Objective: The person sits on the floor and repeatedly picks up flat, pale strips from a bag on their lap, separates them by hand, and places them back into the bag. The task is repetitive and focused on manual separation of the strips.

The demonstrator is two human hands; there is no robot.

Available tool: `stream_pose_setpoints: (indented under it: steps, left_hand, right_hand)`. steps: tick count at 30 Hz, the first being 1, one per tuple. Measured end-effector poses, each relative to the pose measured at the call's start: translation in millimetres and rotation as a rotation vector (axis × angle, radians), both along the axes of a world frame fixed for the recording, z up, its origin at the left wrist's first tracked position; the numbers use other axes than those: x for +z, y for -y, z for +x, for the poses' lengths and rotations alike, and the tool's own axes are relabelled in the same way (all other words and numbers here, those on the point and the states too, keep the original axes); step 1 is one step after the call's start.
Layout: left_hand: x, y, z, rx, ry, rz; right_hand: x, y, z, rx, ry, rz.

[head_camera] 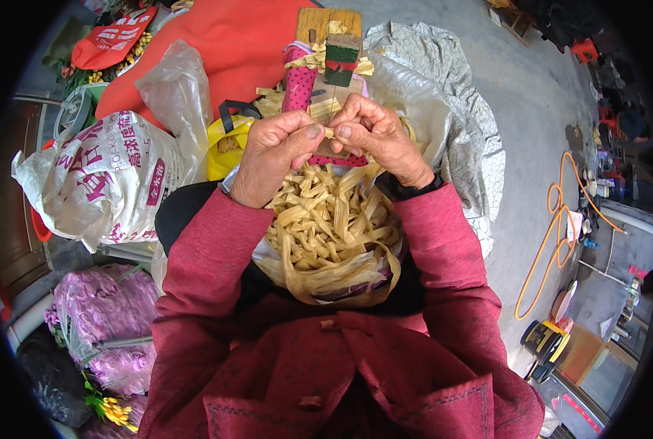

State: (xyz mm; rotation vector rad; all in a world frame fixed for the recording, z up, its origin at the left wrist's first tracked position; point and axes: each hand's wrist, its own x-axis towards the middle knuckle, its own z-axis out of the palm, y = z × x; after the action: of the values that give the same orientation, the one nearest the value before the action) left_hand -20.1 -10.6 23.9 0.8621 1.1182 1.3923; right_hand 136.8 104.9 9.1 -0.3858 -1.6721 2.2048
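My left hand (285,148) and my right hand (373,134) meet above my lap, pinching between them a small piece of pale tan strip (329,133), which looks like dried leaf or husk. Most of that piece is hidden by the fingers. Below them, a heap of folded and knotted tan strips (326,219) fills a bag on my lap. Just beyond my hands stands a wooden stand (326,24) with a green and red painted block (342,60). Loose strips lie around the block, and pink dotted cloth (299,82) wraps part of the stand.
At left are a white printed woven sack (118,175), a yellow bag (222,142) and purple artificial flowers in plastic (104,318). Red cloth (238,49) spreads beyond. To the right lie a patterned grey cloth (480,148) and an orange hose or cord (535,274) on the floor.
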Motion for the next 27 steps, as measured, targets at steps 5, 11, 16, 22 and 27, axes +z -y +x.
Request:
stream_pose_setpoints:
  steps: [5,11,16,22,27]
  left_hand:
    - [-7.7,-2.9,-6.7,0.059,-0.02,-0.025]
    - [-17.6,-9.1,-4.5,0.197,-0.42,0.09]
    - [-12.7,-13.1,-3.0,0.286,-1.274,0.501]
    - [-9.1,-6.7,5.2,-0.018,-1.204,0.384]
    - [-9.6,-2.7,10.9,-0.053,-1.206,0.337]
  right_hand:
    - [3.0,-2.3,3.0,-0.027,0.098,-0.003]
    - [1.3,-6.9,5.1,-0.049,0.253,0.137]
    - [-4.4,-3.9,4.9,-0.098,0.275,0.306]
    - [-5.7,-2.0,6.0,0.004,0.22,0.231]
    - [-4.4,-1.8,6.7,-0.269,0.381,0.809]
